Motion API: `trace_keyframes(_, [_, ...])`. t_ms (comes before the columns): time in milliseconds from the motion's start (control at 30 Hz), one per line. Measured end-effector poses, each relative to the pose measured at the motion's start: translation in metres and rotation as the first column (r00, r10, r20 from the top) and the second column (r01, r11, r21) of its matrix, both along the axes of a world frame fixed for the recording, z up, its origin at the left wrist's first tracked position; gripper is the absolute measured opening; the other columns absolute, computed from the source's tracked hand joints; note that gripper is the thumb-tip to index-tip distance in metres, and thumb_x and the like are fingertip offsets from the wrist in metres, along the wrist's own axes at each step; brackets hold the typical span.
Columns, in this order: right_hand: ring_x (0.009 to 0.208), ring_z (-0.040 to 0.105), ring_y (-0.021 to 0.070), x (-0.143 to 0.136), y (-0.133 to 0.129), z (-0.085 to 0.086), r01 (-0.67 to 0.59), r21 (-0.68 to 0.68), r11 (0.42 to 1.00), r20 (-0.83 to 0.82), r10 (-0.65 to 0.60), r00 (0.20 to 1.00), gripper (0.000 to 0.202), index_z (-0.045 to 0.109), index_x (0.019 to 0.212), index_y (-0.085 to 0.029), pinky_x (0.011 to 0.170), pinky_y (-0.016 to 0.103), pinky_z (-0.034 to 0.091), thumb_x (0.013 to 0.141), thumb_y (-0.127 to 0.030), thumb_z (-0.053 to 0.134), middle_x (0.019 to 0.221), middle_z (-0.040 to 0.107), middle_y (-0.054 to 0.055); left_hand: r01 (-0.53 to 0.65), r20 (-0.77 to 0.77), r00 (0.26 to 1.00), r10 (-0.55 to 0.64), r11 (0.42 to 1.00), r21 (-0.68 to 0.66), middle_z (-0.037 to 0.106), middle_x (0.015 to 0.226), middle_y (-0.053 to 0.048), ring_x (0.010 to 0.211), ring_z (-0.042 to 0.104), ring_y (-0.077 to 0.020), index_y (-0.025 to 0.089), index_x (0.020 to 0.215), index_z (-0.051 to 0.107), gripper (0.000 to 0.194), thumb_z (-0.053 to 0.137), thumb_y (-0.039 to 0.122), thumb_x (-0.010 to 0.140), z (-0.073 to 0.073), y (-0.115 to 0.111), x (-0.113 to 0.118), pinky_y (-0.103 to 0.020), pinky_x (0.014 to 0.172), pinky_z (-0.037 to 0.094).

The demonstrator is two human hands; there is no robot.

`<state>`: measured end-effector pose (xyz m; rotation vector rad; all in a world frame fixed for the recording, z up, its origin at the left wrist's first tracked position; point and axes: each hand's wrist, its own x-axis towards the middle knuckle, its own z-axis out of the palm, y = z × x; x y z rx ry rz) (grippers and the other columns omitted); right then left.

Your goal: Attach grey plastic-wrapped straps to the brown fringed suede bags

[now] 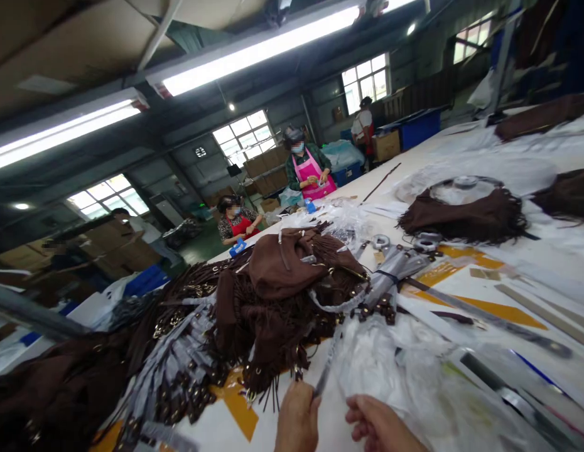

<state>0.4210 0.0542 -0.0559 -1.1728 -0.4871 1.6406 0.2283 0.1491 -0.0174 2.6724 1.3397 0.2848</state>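
Observation:
My left hand (299,415), at the bottom middle, is closed on a plastic-wrapped strap (328,363) that runs upward from the fingers. A small metal clasp (298,375) shows just above its knuckles. To the right, my right hand (381,422) is half curled over the table, with nothing visible in its loosely parted fingers. Just beyond my hands lies a heap of brown fringed bags (285,267) with gold-coloured fittings. Left of the heap, many wrapped straps (179,370) with dark ends are piled. Another wrapped bundle (390,276) is tied with a dark band.
Clear plastic bags (428,376) cover the table's right front. More brown fringed pieces (466,210) lie farther right, near yellow tape (503,307). A dark-bladed tool (513,398) is at lower right. Co-workers in a pink apron (313,172) and red apron (240,233) are across the table.

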Motion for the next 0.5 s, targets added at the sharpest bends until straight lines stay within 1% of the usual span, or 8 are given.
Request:
trace_keyframes(33, [0.067,0.064,0.0139,-0.003,0.010,0.002,0.033,-0.046,0.998,-0.069,-0.036,0.997,0.058,0.067,0.094,-0.017,0.054,0.022,0.042,0.071,-0.070,0.062,0.090,0.070,0.008,0.025,0.019,1.000,-0.025,1.000,0.011,0.063,0.085,-0.008,0.084,0.060,-0.0224,0.018,0.084,0.060,0.020,0.043,0.014,0.093,-0.007,-0.003,-0.005,-0.033,0.075,0.046])
trace_keyframes(100, [0.065,0.062,0.0123,-0.009,0.027,0.006,0.067,-0.096,0.993,-0.093,-0.076,0.993,0.056,0.064,0.094,-0.017,0.054,0.021,0.041,0.068,-0.067,0.067,0.088,0.068,0.007,0.056,0.049,0.997,-0.057,0.998,0.028,0.063,0.083,-0.008,0.083,0.060,-0.0231,0.018,0.083,0.060,0.018,0.045,0.011,0.090,-0.025,-0.008,-0.008,-0.034,0.074,0.046])
trace_keyframes(200, [0.063,0.062,0.0118,-0.016,0.036,0.004,0.073,-0.097,0.993,-0.042,-0.077,0.996,0.048,0.063,0.089,-0.018,0.053,0.021,0.039,0.069,-0.061,0.068,0.085,0.067,0.005,0.071,0.070,0.995,-0.072,0.997,0.017,0.063,0.084,-0.009,0.085,0.060,-0.0240,0.018,0.084,0.060,0.017,0.047,0.008,0.087,-0.049,-0.010,-0.005,-0.035,0.074,0.046])
trace_keyframes(267, [0.060,0.061,0.0119,-0.020,0.033,-0.005,0.062,-0.104,0.993,0.012,-0.061,0.998,0.045,0.064,0.086,-0.018,0.050,0.021,0.036,0.070,-0.060,0.066,0.082,0.067,0.004,0.094,0.085,0.992,-0.094,0.996,0.007,0.064,0.084,-0.008,0.084,0.060,-0.0238,0.019,0.082,0.060,0.015,0.052,0.006,0.083,-0.061,-0.008,-0.003,-0.034,0.073,0.046])
trace_keyframes(333, [0.058,0.061,0.0126,-0.022,0.028,-0.017,0.041,-0.102,0.994,0.093,-0.032,0.995,0.045,0.064,0.081,-0.018,0.047,0.021,0.034,0.069,-0.061,0.066,0.079,0.066,0.004,0.117,0.104,0.988,-0.117,0.993,0.006,0.064,0.083,-0.007,0.082,0.060,-0.0234,0.019,0.080,0.060,0.015,0.058,0.005,0.077,-0.068,-0.004,-0.004,-0.034,0.073,0.046])
trace_keyframes(400, [0.057,0.061,0.0139,-0.021,0.026,-0.025,0.028,-0.084,0.996,0.173,-0.013,0.985,0.045,0.063,0.077,-0.017,0.045,0.022,0.033,0.069,-0.061,0.067,0.078,0.066,0.005,0.138,0.129,0.982,-0.139,0.990,0.015,0.064,0.081,-0.006,0.081,0.059,-0.0233,0.020,0.078,0.059,0.015,0.060,0.006,0.075,-0.072,0.002,-0.006,-0.034,0.073,0.047])
trace_keyframes(433, [0.058,0.061,0.0144,-0.020,0.028,-0.025,0.047,-0.080,0.996,0.194,-0.031,0.981,0.045,0.064,0.079,-0.017,0.046,0.023,0.034,0.069,-0.061,0.068,0.079,0.067,0.005,0.148,0.153,0.977,-0.151,0.989,0.032,0.063,0.079,-0.006,0.080,0.059,-0.0233,0.020,0.078,0.058,0.013,0.060,0.007,0.077,-0.072,0.005,-0.006,-0.034,0.072,0.047])
trace_keyframes(500, [0.064,0.064,0.0162,-0.013,0.042,-0.017,0.135,-0.081,0.987,0.166,-0.120,0.979,0.046,0.065,0.091,-0.019,0.049,0.024,0.040,0.072,-0.060,0.069,0.087,0.069,0.006,0.158,0.230,0.957,-0.176,0.983,0.096,0.060,0.075,-0.006,0.077,0.059,-0.0228,0.021,0.078,0.055,0.010,0.056,0.012,0.083,-0.070,0.012,-0.006,-0.033,0.071,0.047])
